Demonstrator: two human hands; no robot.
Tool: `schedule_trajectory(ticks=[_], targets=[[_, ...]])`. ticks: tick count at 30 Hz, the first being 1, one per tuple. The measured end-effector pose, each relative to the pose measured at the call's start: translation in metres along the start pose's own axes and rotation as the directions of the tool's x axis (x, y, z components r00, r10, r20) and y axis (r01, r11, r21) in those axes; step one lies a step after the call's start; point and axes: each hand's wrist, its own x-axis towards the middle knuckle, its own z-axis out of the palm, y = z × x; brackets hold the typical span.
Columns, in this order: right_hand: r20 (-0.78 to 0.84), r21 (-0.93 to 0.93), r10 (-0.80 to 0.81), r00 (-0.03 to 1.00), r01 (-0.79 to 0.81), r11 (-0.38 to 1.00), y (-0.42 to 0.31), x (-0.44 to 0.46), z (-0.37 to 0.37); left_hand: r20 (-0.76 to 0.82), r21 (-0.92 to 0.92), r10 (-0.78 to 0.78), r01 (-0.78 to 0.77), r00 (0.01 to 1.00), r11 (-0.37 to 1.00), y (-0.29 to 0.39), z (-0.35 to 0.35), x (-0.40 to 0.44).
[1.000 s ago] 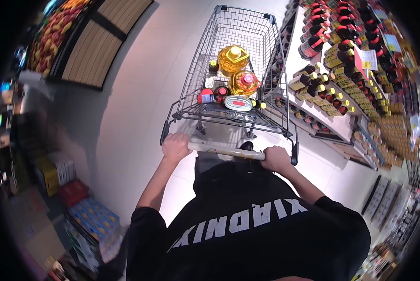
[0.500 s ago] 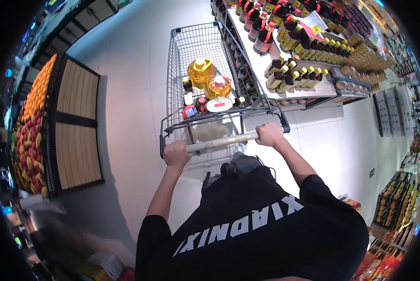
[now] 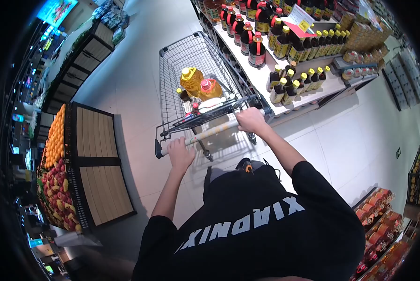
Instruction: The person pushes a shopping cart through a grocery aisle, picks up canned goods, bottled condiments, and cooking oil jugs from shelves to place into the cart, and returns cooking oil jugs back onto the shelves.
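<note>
Both my hands are wrapped round the pale handle bar of a grey wire shopping cart [image 3: 165, 70]. My left hand [image 3: 181, 153] grips the handle bar [image 3: 214, 131] near its left end, and my right hand [image 3: 251, 120] grips it near the right end. In the cart's near part stand two big jugs of yellow oil: one jug [image 3: 191, 83] has a yellow cap, the other jug [image 3: 211, 89] a pink-red cap. Beside them is a dark bottle [image 3: 184, 95] with a yellow cap. Smaller items near the handle are partly hidden by the cart's folding frame.
To the right, a display shelf [image 3: 285, 108] holds rows of dark sauce bottles [image 3: 257, 49], close to the cart's side. A wooden-sided fruit stand [image 3: 96, 133] with oranges [image 3: 55, 140] and red fruit stands on the left. Packed goods [image 3: 378, 210] line the lower right.
The cart has turned, its handle now tilting up to the right. The fruit stand and bottle shelf have shifted in view. Both hands keep their grip.
</note>
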Motion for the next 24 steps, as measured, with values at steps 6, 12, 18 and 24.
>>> schedule_trajectory(ticks=[6,12,18,24], targets=[[-0.161,0.042,0.054,0.985,-0.047,0.998,0.002,0.039,0.002,0.097,-0.104,0.092,-0.082,0.991,0.991,0.033,0.017,0.074],[-0.190,0.121,0.036,0.981,-0.013,0.993,0.017,0.080,0.005,0.069,-0.063,0.098,-0.093,0.993,0.994,0.053,0.034,0.132],[-0.038,0.225,0.097,0.995,-0.086,0.970,0.022,0.095,-0.013,0.199,-0.192,0.045,-0.007,0.979,0.981,0.040,0.018,0.160],[0.158,0.752,0.442,0.883,-0.398,0.525,0.074,0.140,-0.064,0.374,-0.840,0.119,0.281,0.920,0.465,0.040,0.022,0.244]])
